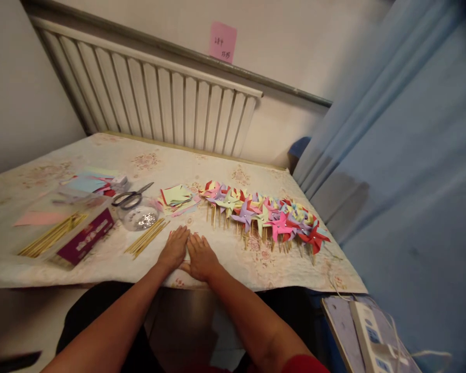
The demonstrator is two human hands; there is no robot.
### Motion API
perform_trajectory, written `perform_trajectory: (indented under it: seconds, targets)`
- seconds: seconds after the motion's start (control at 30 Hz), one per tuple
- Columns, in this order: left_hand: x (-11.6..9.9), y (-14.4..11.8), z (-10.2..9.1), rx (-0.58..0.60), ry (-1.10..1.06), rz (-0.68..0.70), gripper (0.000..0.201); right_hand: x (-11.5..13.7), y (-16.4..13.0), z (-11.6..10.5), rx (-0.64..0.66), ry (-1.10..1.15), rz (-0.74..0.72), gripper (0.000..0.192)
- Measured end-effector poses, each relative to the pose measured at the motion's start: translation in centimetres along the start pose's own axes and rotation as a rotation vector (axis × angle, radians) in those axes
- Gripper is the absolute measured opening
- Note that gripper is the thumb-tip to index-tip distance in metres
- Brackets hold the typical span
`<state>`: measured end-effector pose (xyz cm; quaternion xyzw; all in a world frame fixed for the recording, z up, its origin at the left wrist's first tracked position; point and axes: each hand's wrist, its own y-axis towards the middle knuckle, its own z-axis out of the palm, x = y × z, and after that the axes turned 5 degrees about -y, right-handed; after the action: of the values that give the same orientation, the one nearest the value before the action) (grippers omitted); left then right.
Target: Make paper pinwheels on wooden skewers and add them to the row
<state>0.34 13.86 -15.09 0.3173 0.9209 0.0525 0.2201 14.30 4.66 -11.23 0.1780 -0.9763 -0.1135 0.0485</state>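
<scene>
My left hand [174,247] and my right hand [202,256] lie flat, side by side, on the flowered tablecloth near the front edge. Their fingers are stretched out and point away from me; nothing shows in them. Just left of my left hand is a small bundle of thin wooden sticks [145,239]. Beyond my hands sits a pile of cut coloured paper pieces [176,196]. To the right, many finished paper pinwheels [258,215] on sticks lie in rows, in pink, purple, yellow, green and red.
Left stand a round clear tub of small shiny pins [142,217], black-handled scissors [132,198] and a clear plastic box [91,239] with more sticks. Coloured paper sheets [86,182] lie behind. A radiator [159,93] backs the table; a blue curtain [404,155] and a power strip [373,336] are right.
</scene>
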Motion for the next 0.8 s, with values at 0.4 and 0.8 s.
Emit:
perform_trajectory:
  seconds: [0.4, 0.8]
  targets:
    - [-2.3, -0.6, -0.8, 0.003, 0.176, -0.013, 0.055, -0.7, -2.5, 0.4, -0.037, 0.030, 0.081, 0.077]
    - [-3.0, -0.7, -1.7, 0.051, 0.177, -0.020, 0.054, -1.2, -0.8, -0.1, -0.036, 0.245, 0.020, 0.070]
